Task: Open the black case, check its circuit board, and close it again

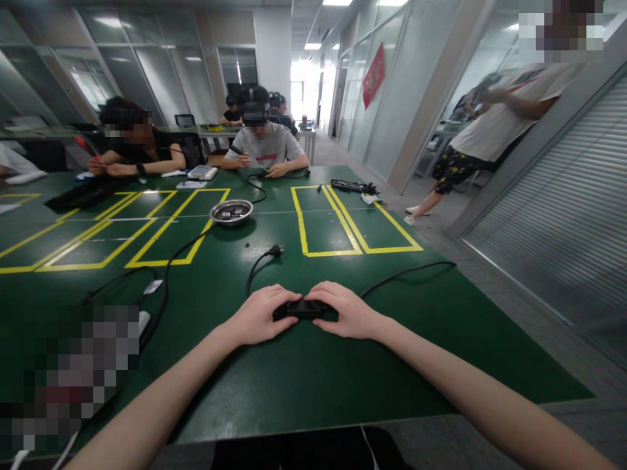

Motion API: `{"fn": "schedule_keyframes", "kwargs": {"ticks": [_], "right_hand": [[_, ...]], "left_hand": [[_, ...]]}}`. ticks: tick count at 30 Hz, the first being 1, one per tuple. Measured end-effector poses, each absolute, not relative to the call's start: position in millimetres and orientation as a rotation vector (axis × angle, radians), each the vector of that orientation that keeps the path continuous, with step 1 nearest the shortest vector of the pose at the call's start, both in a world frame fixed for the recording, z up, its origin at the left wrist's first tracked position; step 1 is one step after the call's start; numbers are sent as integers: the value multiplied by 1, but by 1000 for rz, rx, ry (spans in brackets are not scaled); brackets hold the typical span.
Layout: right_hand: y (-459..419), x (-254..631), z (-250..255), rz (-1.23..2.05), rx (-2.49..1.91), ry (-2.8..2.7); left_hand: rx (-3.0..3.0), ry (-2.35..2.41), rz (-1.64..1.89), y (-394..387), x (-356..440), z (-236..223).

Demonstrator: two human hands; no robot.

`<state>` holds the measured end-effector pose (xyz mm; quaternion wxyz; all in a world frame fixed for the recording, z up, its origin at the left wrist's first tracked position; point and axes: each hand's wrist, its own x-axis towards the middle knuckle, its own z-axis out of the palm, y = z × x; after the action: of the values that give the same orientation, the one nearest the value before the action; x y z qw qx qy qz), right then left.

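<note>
A black power adapter (305, 309) lies low over the green table, between my two hands. My left hand (264, 314) grips its left end, thumb and fingers closed around it. On the right end my right hand (345, 310) has a similar grip. A black cord runs from behind my left hand to a mains plug (275, 250), which rests on the table ahead. Another thin black cable (409, 274) leads away to the right from behind my right hand. My fingers hide both ends of the adapter.
A metal bowl (231, 212) with small metal parts stands farther off on the green table (333, 385). Yellow tape (333, 253) marks rectangles there. A dark slim assembly (353, 187) lies at the far right. Cables run along the left. People sit opposite; one person (504, 111) stands at right.
</note>
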<state>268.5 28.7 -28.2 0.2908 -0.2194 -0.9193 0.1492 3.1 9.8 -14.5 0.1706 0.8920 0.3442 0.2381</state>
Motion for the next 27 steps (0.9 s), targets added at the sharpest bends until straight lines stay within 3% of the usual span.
{"fn": "schedule_keyframes", "kwargs": {"ticks": [16, 24, 27], "right_hand": [[27, 269, -27, 31, -551, -2507], [26, 276, -28, -262, -426, -2503], [27, 277, -31, -199, -471, -2528]], "left_hand": [[2728, 990, 628, 8, 8, -9], [2415, 1222, 578, 8, 15, -11], [2306, 1245, 585, 8, 14, -12]]}}
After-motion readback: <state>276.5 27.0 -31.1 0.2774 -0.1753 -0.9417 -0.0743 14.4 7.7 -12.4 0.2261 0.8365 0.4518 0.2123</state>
